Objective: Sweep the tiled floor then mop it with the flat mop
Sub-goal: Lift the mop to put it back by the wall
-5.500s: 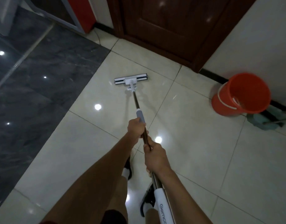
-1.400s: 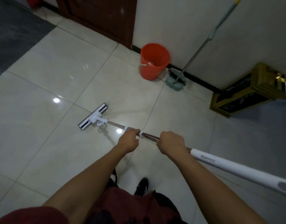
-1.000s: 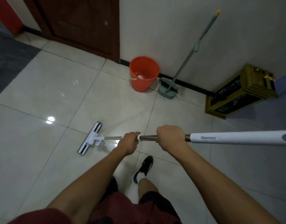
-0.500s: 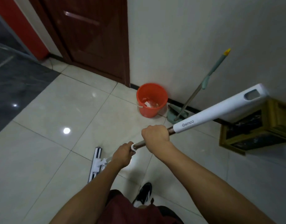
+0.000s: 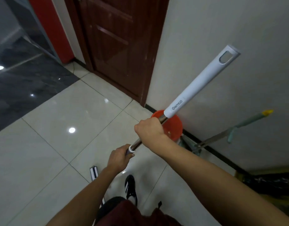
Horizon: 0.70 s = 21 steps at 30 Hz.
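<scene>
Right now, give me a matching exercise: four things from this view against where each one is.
Things:
1. mop head
2. bucket
3. right hand
4. door

Places:
A. on the steel part of the pole, just below the white grip
B. on the tiles near the shoe
C. at the foot of the wall, behind the pole
D. set in the wall, left of the bucket

Pairs: 1-B, 2-C, 3-A, 4-D

Single head cam – looks fwd and steeply down at tiled floor (image 5: 47,152), close above it, door (image 5: 117,46) ahead.
</scene>
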Motion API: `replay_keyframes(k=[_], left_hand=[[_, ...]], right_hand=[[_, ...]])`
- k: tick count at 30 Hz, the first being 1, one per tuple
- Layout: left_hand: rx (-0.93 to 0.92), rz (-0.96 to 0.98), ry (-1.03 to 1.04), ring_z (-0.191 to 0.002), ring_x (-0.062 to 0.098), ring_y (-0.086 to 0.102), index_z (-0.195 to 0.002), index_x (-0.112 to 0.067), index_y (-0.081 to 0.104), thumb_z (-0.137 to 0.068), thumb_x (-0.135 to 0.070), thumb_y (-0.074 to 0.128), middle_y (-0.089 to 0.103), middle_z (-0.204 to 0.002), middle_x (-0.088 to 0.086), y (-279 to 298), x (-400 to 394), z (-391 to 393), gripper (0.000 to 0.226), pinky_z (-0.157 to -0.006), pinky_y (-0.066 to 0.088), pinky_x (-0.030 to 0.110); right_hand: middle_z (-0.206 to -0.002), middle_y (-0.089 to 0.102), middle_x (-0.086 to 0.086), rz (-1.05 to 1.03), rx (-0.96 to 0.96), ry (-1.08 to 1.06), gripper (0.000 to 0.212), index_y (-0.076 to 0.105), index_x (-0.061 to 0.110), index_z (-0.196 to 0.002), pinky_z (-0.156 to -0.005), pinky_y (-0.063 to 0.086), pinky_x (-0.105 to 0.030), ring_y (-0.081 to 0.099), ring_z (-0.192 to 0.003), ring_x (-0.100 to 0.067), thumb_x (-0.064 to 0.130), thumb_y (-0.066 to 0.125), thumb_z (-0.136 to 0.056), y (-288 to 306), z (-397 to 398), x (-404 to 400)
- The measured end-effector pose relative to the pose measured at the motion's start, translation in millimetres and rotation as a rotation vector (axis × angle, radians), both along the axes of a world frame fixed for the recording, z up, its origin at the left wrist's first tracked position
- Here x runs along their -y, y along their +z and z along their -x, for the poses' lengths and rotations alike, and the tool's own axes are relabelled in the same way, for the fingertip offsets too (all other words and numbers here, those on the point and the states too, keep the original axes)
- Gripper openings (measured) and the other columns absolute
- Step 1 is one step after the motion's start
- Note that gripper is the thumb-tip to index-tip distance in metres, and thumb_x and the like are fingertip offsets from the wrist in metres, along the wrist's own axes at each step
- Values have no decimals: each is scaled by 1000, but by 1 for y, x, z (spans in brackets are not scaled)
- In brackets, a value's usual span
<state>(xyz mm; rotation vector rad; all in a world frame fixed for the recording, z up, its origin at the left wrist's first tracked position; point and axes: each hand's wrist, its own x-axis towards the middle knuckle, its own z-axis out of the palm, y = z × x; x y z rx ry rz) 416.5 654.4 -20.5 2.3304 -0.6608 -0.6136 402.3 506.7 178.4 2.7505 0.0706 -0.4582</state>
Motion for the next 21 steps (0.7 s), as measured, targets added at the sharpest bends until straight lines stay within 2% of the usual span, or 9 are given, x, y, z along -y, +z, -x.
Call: replay_keyframes(k=[3,9,12,15,19,21], left_hand=[[81,-31,30,-82,28,64,-106,-25,62,-94,-37,64,70,-89,-2,5,12,-29,17,-67,43,35],[154,-24,81,-75,28,65,-114,-21,60,-98,-37,59,71,-87,2,12,35,-80,23,-62,43,34],[172,-33,99,-75,23,64,-114,-24,59,-98,-38,59,70,-87,-1,16,61,-110,21,-62,45,32],[198,-34,94,-78,26,66,-113,-24,58,-96,-39,60,72,-88,1,22,97,-146,23,-62,45,33],[240,-53,90,-78,25,66,-112,-27,57,-95,-41,61,72,-87,0,30,153,-199,22,-60,38,31],[248,-63,89,-79,25,66,-112,-28,56,-95,-42,60,72,-89,-1,35,186,-224,22,-60,37,31]], right_hand=[[-106,67,1,25,37,73,22,60,22,-114,-71,38,-32,66,-94,-21,18,61,-92,2,-38,11],[-94,69,0,67,44,238,12,61,23,-96,-66,40,-29,67,-82,-20,14,65,-89,17,-95,34],[-88,69,1,56,67,252,19,52,25,-83,-64,41,-28,67,-79,-21,13,66,-86,27,-121,62],[-85,69,2,40,91,243,25,47,25,-74,-62,38,-28,68,-77,-21,10,63,-86,35,-149,97],[-83,71,0,78,109,275,17,59,23,-76,-65,42,-28,70,-79,-23,9,63,-86,46,-188,154],[-84,71,0,81,135,303,18,59,23,-76,-66,43,-29,70,-79,-24,9,61,-87,51,-209,187]])
